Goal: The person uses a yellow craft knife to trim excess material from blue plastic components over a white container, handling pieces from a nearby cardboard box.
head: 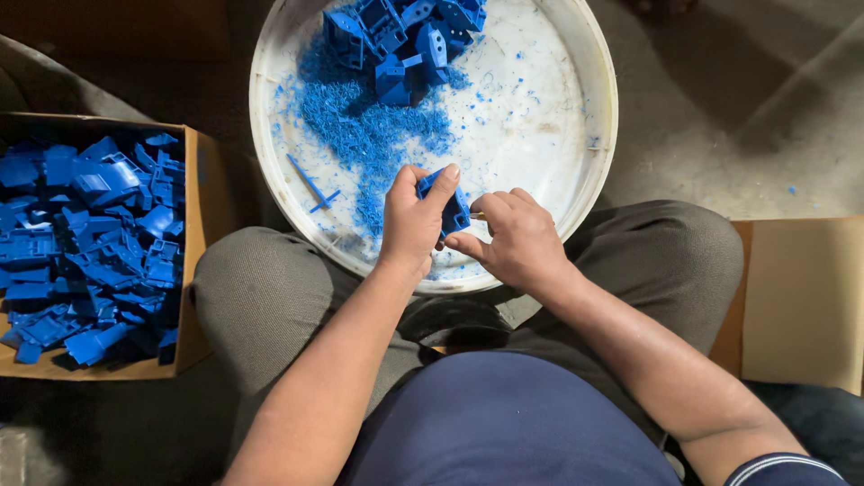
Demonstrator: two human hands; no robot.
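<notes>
My left hand (412,220) grips a small blue plastic part (453,210) over the near rim of a round white basin (601,108). My right hand (516,238) is pressed against the part's right side, fingers curled around a small tool whose tip barely shows; what kind of tool it is I cannot tell. Blue plastic shavings (360,126) lie spread inside the basin, just beyond my hands. A heap of similar blue parts (405,40) sits at the basin's far edge.
A cardboard box (200,270) full of blue plastic parts stands at the left, beside my left knee. A flat piece of cardboard (801,301) lies at the right. The basin rests against my knees on a grey concrete floor (720,108).
</notes>
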